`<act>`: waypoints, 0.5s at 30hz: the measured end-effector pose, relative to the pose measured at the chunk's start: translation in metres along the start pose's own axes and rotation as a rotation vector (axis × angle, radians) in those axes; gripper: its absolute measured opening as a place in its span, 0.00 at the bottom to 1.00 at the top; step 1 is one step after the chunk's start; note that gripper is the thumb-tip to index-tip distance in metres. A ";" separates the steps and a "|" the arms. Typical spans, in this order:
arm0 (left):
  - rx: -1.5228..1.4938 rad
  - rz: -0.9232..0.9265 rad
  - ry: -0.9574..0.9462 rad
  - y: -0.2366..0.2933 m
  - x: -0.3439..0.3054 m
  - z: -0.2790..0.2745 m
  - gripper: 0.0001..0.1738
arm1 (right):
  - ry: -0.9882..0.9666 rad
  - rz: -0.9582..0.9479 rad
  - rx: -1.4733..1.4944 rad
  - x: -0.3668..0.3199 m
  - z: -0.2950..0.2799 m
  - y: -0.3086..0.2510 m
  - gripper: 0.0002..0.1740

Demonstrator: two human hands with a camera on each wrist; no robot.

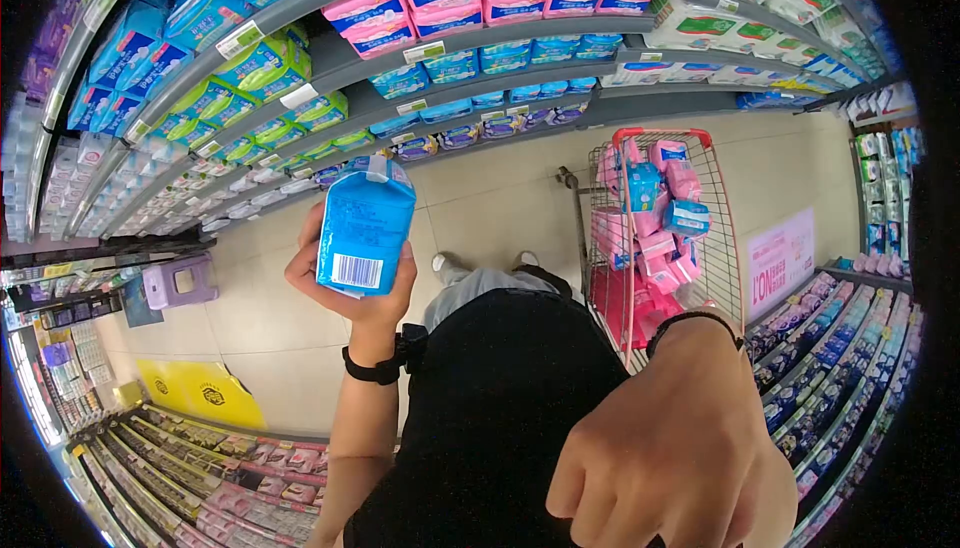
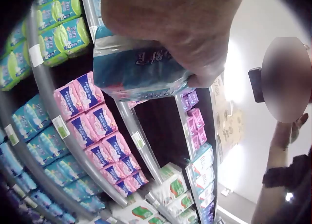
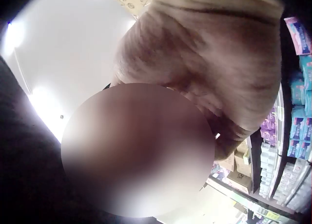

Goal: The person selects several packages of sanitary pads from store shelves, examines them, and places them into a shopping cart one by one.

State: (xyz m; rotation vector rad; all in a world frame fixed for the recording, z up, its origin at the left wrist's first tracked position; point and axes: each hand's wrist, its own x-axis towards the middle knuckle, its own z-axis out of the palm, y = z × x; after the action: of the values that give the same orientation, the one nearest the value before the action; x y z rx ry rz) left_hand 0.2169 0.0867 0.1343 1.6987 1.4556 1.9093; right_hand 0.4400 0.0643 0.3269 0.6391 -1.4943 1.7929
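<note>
while the left hand [image 1: 380, 310] grips a blue pack [image 1: 366, 228] — a cart [image 1: 655, 132] stands apart.

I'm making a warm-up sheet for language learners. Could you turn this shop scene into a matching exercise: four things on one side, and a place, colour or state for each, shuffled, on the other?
Things
1. Barcoded pack
2. Shopping cart
3. Stool
4. Floor sheet with round black logos

Places, colours, states
A. light purple
B. yellow
C. gripped by the left hand
D. loaded with pink and blue packs

Right pairs: 1-C, 2-D, 3-A, 4-B
</note>
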 end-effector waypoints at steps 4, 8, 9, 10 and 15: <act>-0.042 -0.117 0.024 0.004 -0.004 -0.002 0.44 | -0.001 -0.081 -0.243 -0.002 -0.019 0.024 0.28; -0.033 -0.230 0.011 0.014 -0.006 -0.008 0.51 | 0.296 0.477 -0.953 -0.022 -0.047 0.023 0.44; -0.059 -0.247 -0.002 0.013 -0.007 -0.011 0.52 | 0.349 0.564 -1.174 -0.031 -0.059 0.033 0.50; -0.085 -0.265 -0.015 0.013 -0.008 -0.013 0.54 | 0.335 0.578 -1.347 -0.042 -0.071 0.047 0.55; -0.434 -0.250 -0.411 0.040 -0.001 0.016 0.64 | 0.485 0.607 -1.350 -0.085 -0.084 0.095 0.64</act>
State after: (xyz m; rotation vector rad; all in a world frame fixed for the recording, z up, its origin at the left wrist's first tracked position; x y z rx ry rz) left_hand 0.2478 0.0748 0.1614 1.5038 0.9614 1.4930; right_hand 0.4251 0.1214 0.1861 -0.9093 -2.1455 0.7611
